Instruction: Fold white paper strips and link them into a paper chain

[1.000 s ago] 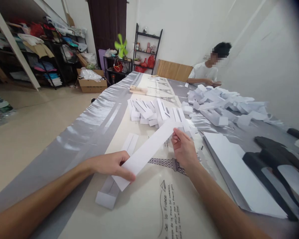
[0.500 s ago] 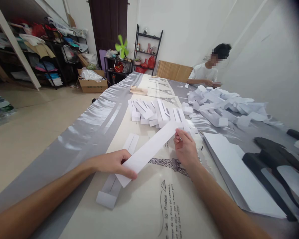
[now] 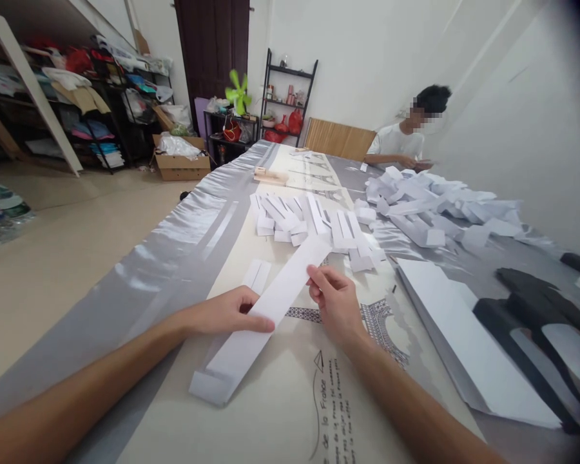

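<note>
A long white paper strip point(image 3: 280, 293) slants over the printed table runner. My left hand point(image 3: 232, 312) grips its left edge, thumb on top and fingers beneath. Further up, my right hand point(image 3: 336, 293) pinches the strip's right edge between thumb and fingertips. Under the held strip lies a folded paper piece point(image 3: 258, 274) with a dark line down it; its middle is hidden. Beyond my hands, folded paper pieces point(image 3: 280, 216) are spread in an overlapping row.
A stack of white paper point(image 3: 464, 328) lies to the right, beside black items point(image 3: 517, 322). Behind it is a large heap of folded papers point(image 3: 430, 200). A person point(image 3: 399, 142) sits at the far right. A wooden object point(image 3: 270, 175) rests on the runner point(image 3: 290, 425).
The held strip has moved down and left and now overlaps more of the folded piece. My right hand has come down and left, while my left hand has shifted slightly right.
</note>
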Motion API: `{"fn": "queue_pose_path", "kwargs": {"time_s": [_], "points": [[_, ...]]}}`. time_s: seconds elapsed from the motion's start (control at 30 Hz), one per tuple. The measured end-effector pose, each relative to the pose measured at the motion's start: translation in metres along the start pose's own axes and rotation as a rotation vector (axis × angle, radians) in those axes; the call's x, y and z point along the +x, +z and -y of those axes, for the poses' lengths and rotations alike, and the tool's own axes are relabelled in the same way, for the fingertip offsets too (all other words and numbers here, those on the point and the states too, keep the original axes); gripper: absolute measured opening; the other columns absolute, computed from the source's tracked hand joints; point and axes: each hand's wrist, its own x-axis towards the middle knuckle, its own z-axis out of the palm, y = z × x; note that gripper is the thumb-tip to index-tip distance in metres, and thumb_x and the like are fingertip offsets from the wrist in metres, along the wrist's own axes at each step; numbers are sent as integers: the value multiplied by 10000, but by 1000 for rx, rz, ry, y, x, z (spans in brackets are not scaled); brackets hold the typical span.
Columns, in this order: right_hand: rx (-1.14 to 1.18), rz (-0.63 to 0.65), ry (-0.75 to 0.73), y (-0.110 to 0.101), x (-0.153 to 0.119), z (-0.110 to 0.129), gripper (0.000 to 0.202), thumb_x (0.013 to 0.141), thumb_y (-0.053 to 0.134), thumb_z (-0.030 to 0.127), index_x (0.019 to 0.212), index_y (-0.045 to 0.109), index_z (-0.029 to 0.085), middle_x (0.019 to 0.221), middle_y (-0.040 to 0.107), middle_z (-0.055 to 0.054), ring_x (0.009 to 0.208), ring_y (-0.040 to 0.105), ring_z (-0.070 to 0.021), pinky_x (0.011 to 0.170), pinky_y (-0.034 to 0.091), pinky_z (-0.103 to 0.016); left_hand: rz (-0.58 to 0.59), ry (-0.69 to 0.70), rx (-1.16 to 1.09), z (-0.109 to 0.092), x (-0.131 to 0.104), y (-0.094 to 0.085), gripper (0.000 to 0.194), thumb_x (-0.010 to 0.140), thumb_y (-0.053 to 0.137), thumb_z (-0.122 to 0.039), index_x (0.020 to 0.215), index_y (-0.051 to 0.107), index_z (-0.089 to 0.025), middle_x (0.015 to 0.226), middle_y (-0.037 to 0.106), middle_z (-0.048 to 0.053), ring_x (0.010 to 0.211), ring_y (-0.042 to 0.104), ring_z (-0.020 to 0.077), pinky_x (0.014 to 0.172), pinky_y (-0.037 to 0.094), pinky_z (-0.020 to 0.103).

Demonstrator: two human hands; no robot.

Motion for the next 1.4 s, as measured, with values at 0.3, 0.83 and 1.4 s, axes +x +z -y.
{"fn": "queue_pose_path", "kwargs": {"time_s": [0.3, 0.83, 1.4], "points": [[-76, 212, 27, 9, -11, -1, 383, 858, 752, 431, 621, 575, 188, 481, 488, 54, 445, 385, -76, 484, 301, -247, -21, 42, -26, 0, 1, -1, 376, 811, 695, -471, 647, 569, -156, 614, 441, -38, 544, 367, 101, 515, 265, 236], [-157, 353, 94, 9, -13, -1, 360, 849, 754, 449, 645, 624, 183, 510, 517, 50, 444, 383, -77, 481, 314, -250, -207, 79, -138, 0, 3, 9, 329, 818, 726, -462, 818, 719, -133, 624, 485, -32, 556, 399, 97, 503, 268, 212], [-98, 160, -2, 2, -3, -2, 293, 867, 730, 450, 725, 642, 210, 492, 472, 59, 452, 373, -94, 481, 305, -258, -209, 112, -1, 4, 6, 24, 375, 852, 674, -500, 736, 673, -142, 625, 487, -24, 559, 412, 107, 506, 279, 225]]}}
